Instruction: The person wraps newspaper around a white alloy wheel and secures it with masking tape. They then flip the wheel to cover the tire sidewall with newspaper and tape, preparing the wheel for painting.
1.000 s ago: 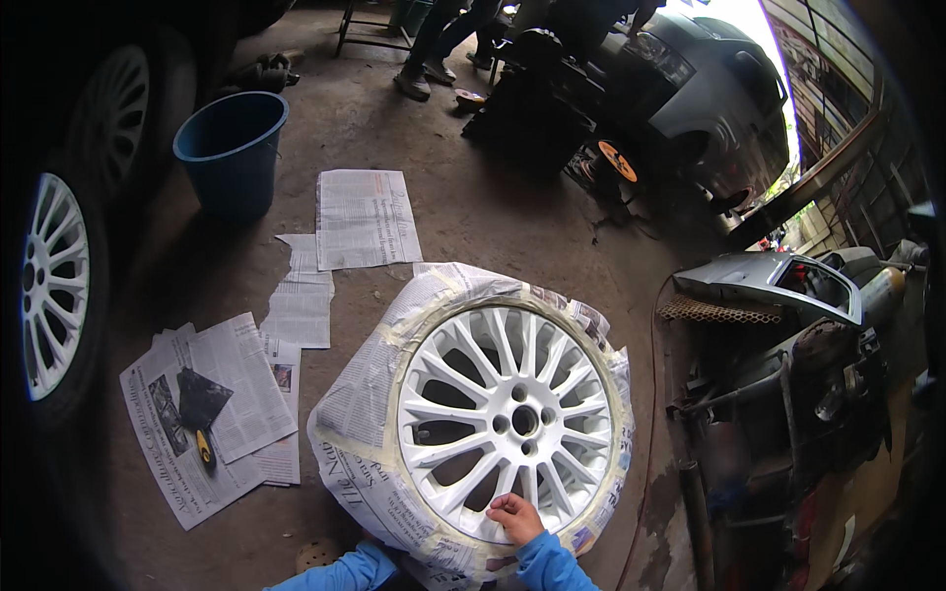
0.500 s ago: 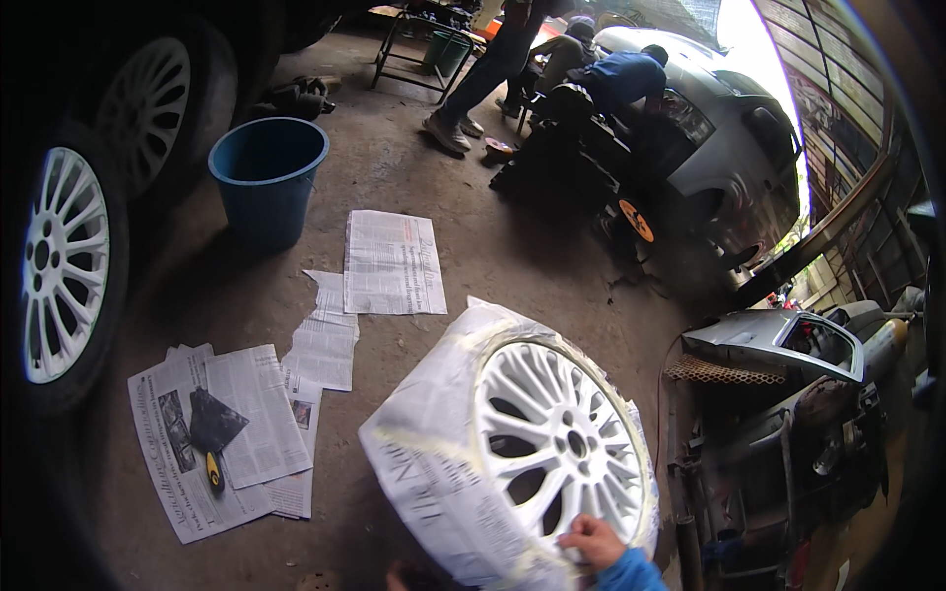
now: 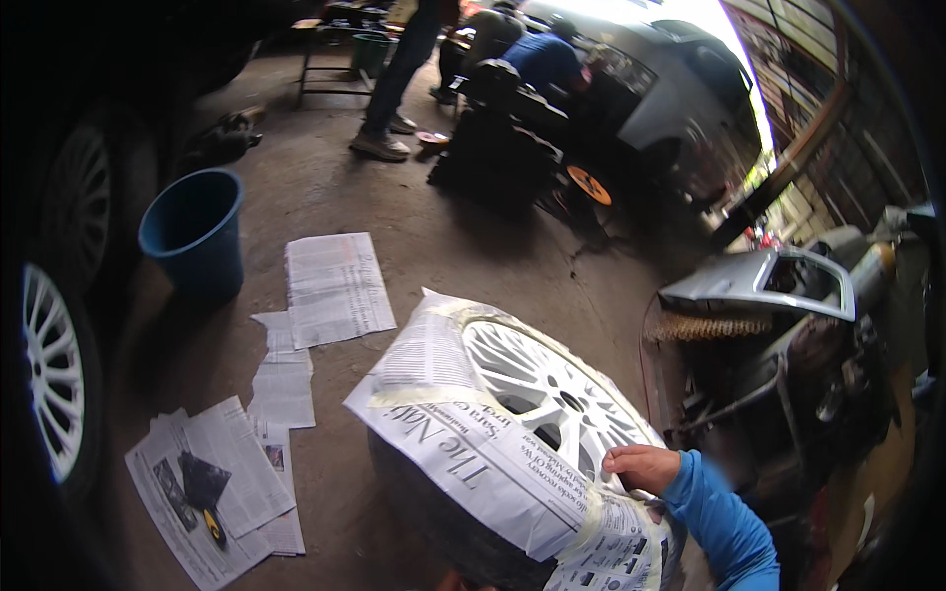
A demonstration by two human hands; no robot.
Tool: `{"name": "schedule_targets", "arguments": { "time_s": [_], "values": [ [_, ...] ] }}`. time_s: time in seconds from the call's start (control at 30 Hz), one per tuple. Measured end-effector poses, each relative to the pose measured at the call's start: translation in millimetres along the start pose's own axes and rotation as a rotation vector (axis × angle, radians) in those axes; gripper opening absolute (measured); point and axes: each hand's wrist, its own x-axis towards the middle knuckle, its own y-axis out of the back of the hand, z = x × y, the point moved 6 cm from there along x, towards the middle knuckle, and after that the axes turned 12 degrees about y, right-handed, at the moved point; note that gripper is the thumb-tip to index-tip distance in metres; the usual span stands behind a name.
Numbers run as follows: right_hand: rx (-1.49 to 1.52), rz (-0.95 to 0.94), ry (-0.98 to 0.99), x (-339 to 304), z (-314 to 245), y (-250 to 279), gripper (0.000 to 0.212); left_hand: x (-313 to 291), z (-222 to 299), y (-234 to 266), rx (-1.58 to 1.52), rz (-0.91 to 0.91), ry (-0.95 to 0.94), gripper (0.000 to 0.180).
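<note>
Tilted up since a second ago, the newspaper-masked white many-spoked wheel (image 3: 577, 422) slants over brown floor (image 3: 463, 251), in the narrow grip of the right hand (image 3: 642, 468); how the left hand (image 3: 463, 582) grips, I can't tell. Beyond, a blue plastic bucket (image 3: 212, 271) is dark inside.

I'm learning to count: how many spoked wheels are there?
3: one newspaper-masked wheel at the right hand, one white wheel at far left, one shadowed wheel behind it. Others may be hidden.
</note>
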Motion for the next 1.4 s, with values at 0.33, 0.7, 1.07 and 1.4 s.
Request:
{"name": "schedule_targets", "arguments": {
  "time_s": [0.33, 0.7, 1.07, 1.4],
  "values": [
    [-0.105, -0.052, 0.016, -32, 3, 12, 0.027, -27, 27, -8, 0.151, 0.099, -0.227, 0.054],
    [-0.687, 0.79, 1.576, -218, 47, -46, 0.032, -19, 57, -5, 1.091, 0.416, -0.754, 0.056],
    [-0.704, 1.129, 2.006, -168, 80, -95, 0.025, 17, 153, -81, 0.178, 0.054, -0.261, 0.058],
    [-0.905, 1.409, 1.384, -99, 29, -56, 0.035, 50, 198, -94, 0.154, 0.197, -0.19, 0.054]
  ]
}}
